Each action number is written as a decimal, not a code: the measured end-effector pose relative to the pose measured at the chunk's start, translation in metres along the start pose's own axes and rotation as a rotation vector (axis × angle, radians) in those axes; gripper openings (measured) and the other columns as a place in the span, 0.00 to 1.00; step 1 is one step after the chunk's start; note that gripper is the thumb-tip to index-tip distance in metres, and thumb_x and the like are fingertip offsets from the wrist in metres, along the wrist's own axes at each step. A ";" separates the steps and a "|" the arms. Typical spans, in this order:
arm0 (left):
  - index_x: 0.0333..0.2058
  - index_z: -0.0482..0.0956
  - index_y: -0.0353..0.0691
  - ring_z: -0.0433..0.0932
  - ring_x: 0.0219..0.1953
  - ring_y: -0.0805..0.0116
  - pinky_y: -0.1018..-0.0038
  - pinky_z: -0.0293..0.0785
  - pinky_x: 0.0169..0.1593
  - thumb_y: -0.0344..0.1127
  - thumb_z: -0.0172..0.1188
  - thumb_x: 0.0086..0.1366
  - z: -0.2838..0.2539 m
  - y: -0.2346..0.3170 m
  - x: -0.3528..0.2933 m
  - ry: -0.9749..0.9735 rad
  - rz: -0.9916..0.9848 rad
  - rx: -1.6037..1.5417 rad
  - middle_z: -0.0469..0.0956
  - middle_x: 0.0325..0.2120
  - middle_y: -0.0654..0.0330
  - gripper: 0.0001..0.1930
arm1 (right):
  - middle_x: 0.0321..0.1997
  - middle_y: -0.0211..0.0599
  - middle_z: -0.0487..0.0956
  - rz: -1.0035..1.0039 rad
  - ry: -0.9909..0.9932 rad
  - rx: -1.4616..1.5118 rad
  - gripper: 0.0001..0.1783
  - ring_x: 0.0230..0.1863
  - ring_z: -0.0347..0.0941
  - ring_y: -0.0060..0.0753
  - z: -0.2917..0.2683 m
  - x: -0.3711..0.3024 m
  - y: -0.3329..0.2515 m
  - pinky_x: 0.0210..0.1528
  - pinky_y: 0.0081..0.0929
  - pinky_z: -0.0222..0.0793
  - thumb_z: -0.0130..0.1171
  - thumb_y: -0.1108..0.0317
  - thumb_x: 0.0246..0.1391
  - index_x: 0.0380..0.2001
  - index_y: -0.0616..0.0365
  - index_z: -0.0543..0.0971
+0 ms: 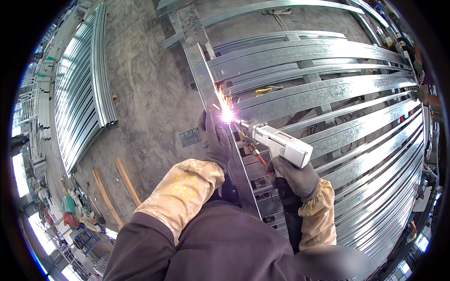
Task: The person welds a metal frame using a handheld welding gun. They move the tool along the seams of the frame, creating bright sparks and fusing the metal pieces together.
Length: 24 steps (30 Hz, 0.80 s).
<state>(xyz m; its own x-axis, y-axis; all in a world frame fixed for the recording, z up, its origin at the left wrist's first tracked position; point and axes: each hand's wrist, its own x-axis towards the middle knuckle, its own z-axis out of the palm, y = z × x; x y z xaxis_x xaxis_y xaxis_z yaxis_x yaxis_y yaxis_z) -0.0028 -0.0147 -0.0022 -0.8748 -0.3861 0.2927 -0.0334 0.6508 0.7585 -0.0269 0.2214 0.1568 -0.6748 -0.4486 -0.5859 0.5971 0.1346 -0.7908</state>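
My right hand [299,179], in a grey glove, is closed around the handle of a silver-white welding gun [283,143]. A red hose and a thick black cable run down from the gun. Its nozzle points left at a bright pink-white weld spot [227,114], where sparks fly up and the glare hides the joint. The spot lies where a long flat metal beam [201,77] meets the crosswise galvanized metal bars [300,99]. Just below the glare, my left hand [217,146], in a dark glove, grips the beam's left edge; its fingers are partly in shadow.
Galvanized bars fill the right side, with yellow-handled pliers [263,90] between them. A stack of metal profiles [82,89] lies on the concrete floor at left. Two wooden strips [127,180] lie nearer me. A blue metal stand [86,239] is at lower left.
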 end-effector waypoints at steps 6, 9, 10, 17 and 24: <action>0.68 0.58 0.29 0.64 0.63 0.36 0.53 0.59 0.68 0.30 0.43 0.71 -0.005 0.002 0.004 -0.062 -0.014 0.030 0.62 0.62 0.35 0.27 | 0.32 0.33 0.80 0.037 0.005 0.009 0.20 0.28 0.76 0.19 -0.001 -0.002 -0.001 0.29 0.21 0.74 0.57 0.65 0.65 0.55 0.65 0.73; 0.68 0.58 0.30 0.63 0.64 0.36 0.53 0.58 0.68 0.30 0.43 0.71 -0.006 0.004 0.005 -0.073 -0.026 0.045 0.62 0.62 0.35 0.28 | 0.32 0.33 0.81 0.015 0.005 0.007 0.19 0.28 0.77 0.20 -0.002 -0.002 0.003 0.29 0.21 0.74 0.57 0.66 0.65 0.55 0.65 0.73; 0.68 0.58 0.30 0.63 0.64 0.37 0.53 0.58 0.69 0.30 0.43 0.70 -0.005 0.005 0.005 -0.061 -0.023 0.049 0.62 0.63 0.35 0.29 | 0.32 0.33 0.81 0.012 0.005 0.011 0.19 0.28 0.77 0.20 -0.002 -0.002 0.003 0.29 0.21 0.74 0.57 0.66 0.65 0.55 0.65 0.73; 0.68 0.58 0.31 0.64 0.63 0.37 0.53 0.59 0.68 0.31 0.44 0.70 0.002 -0.006 -0.002 -0.041 -0.150 -0.133 0.63 0.62 0.36 0.28 | 0.32 0.33 0.81 0.040 -0.004 -0.007 0.18 0.28 0.78 0.20 0.000 -0.004 -0.002 0.28 0.21 0.75 0.54 0.68 0.66 0.55 0.66 0.73; 0.68 0.58 0.31 0.64 0.63 0.36 0.53 0.59 0.68 0.32 0.43 0.71 0.005 -0.015 -0.002 0.006 0.024 0.080 0.64 0.61 0.36 0.28 | 0.32 0.32 0.80 0.051 0.007 0.015 0.17 0.27 0.75 0.18 0.001 -0.006 -0.002 0.26 0.19 0.73 0.54 0.67 0.66 0.53 0.65 0.74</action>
<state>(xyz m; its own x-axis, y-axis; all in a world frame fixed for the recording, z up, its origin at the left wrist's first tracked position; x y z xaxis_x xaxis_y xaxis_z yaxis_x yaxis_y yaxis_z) -0.0032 -0.0205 -0.0172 -0.8728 -0.3734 0.3144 -0.0507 0.7099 0.7025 -0.0232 0.2228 0.1622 -0.6462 -0.4349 -0.6271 0.6374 0.1444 -0.7569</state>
